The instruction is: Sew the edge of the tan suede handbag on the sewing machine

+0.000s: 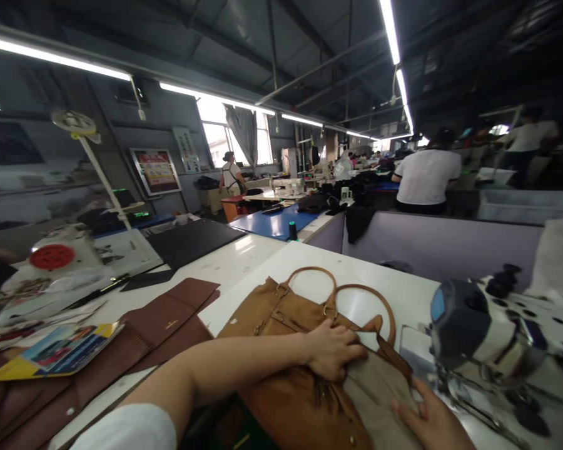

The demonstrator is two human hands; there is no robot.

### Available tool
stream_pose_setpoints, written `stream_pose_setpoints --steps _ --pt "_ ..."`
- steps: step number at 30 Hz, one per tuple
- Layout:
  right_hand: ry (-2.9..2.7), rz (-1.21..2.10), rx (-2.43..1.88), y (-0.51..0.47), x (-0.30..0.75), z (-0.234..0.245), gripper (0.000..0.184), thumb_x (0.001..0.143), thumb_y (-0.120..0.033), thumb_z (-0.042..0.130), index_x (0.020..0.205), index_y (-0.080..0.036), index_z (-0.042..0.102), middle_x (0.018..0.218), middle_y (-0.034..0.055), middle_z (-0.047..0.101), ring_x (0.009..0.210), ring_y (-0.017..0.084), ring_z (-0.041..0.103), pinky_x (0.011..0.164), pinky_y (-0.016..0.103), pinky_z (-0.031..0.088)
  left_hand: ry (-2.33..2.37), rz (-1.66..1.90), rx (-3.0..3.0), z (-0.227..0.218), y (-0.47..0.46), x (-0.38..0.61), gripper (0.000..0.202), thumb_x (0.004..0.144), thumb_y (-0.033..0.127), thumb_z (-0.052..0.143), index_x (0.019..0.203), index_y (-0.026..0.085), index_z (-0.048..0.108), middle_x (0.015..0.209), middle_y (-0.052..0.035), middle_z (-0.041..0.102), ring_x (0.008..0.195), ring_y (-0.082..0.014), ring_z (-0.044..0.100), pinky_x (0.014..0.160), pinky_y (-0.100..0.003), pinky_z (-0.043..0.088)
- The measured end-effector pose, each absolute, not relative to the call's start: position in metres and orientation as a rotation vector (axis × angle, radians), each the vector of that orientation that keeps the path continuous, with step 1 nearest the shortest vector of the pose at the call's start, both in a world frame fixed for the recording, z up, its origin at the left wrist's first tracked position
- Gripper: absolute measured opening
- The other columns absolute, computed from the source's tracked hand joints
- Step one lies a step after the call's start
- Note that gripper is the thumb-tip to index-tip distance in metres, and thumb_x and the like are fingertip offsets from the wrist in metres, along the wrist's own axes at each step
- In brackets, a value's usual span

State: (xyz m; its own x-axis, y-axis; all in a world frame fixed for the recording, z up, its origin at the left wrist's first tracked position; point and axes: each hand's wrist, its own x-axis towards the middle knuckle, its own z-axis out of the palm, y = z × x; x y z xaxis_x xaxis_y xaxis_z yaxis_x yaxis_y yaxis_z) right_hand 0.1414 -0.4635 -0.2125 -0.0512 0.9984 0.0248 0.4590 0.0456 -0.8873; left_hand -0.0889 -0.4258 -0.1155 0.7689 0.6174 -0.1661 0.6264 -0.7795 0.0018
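A tan leather handbag (281, 312) with two looped handles (351, 294) lies on the white worktable (403, 281) in front of me. My left hand (333, 350) reaches across it, fingers curled and pinching the bag's upper edge near the handles. My right hand (426, 415) lies flat with fingers stretched out on the bag's grey-beige lining panel (380, 387). Just to the right stands the head of a sewing machine (469, 331).
Dark brown leather pieces (169, 312) and a colourful booklet (56, 353) lie to the left. A white machine with a red disc (51, 256) sits further left. Other workers stand at benches behind a grey partition (441, 244).
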Motion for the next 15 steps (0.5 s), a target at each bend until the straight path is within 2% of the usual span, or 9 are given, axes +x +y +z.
stream_pose_setpoints --steps 2,4,5,7,9,11,13,15 --pt "-1.610 0.925 -1.464 -0.472 0.139 -0.196 0.046 0.062 -0.055 0.054 0.091 -0.019 0.055 0.043 -0.0046 0.049 0.041 0.022 0.054 0.043 0.030 0.044 1.032 -0.096 2.920 -0.123 -0.431 -0.091 0.062 0.079 0.032 0.051 0.140 0.034 0.038 0.141 -0.0067 0.044 0.118 -0.0281 0.048 0.091 -0.046 0.038" --pt "-1.628 0.907 -1.402 -0.485 0.140 -0.182 0.050 0.067 -0.051 0.052 0.102 -0.014 0.054 0.053 -0.0006 0.057 0.045 0.022 0.057 0.044 0.031 0.046 0.993 -0.005 2.915 -0.132 -0.439 -0.091 0.062 0.080 0.023 0.047 0.140 0.036 0.039 0.149 -0.0028 0.035 0.126 -0.0271 0.042 0.097 -0.047 0.032" --pt "-1.610 0.891 -1.437 -0.493 0.141 -0.177 0.055 0.069 -0.050 0.053 0.109 -0.013 0.052 0.060 0.0013 0.060 0.049 0.022 0.059 0.048 0.032 0.048 0.922 0.012 2.921 -0.137 -0.441 -0.090 0.062 0.080 0.018 0.045 0.140 0.034 0.040 0.152 -0.0016 0.032 0.132 -0.0263 0.036 0.102 -0.048 0.027" --pt "-1.583 0.837 -1.495 -0.511 0.148 -0.171 0.058 0.072 -0.047 0.053 0.120 -0.014 0.049 0.088 0.0084 0.065 0.066 0.021 0.063 0.061 0.035 0.053 0.745 0.016 2.914 -0.144 -0.443 -0.086 0.063 0.082 0.013 0.039 0.143 0.029 0.037 0.152 -0.0018 0.033 0.137 -0.0230 0.031 0.108 -0.046 0.019" --pt "-1.624 0.773 -1.513 -0.533 0.154 -0.165 0.044 0.075 -0.042 0.056 0.112 -0.018 0.057 0.105 0.0103 0.062 0.088 0.023 0.061 0.078 0.038 0.051 0.700 0.003 2.907 -0.147 -0.442 -0.079 0.063 0.084 0.013 0.038 0.145 0.027 0.034 0.152 -0.0026 0.033 0.136 -0.0221 0.032 0.104 -0.040 0.025" --pt "-1.753 0.706 -1.443 -0.554 0.157 -0.157 0.024 0.078 -0.033 0.058 0.098 -0.022 0.065 0.105 0.0077 0.062 0.101 0.024 0.055 0.091 0.042 0.045 0.749 -0.007 2.941 -0.147 -0.442 -0.070 0.061 0.085 0.015 0.040 0.144 0.027 0.035 0.153 -0.0020 0.031 0.133 -0.0240 0.035 0.096 -0.039 0.031" --pt "-1.935 0.650 -1.301 -0.572 0.157 -0.151 0.017 0.082 -0.022 0.057 0.095 -0.022 0.067 0.103 0.0067 0.063 0.103 0.024 0.053 0.093 0.043 0.044 0.811 -0.022 2.986 -0.144 -0.442 -0.061 0.060 0.085 0.020 0.043 0.144 0.029 0.036 0.152 -0.0016 0.032 0.128 -0.0266 0.037 0.090 -0.040 0.034" --pt "-2.078 0.638 -1.202 -0.584 0.156 -0.152 0.023 0.084 -0.012 0.053 0.102 -0.021 0.066 0.105 0.0076 0.061 0.101 0.023 0.053 0.089 0.042 0.046 0.851 -0.050 3.013 -0.141 -0.444 -0.053 0.064 0.083 0.024 0.045 0.145 0.031 0.033 0.150 -0.0029 0.034 0.123 -0.0287 0.039 0.087 -0.041 0.035"
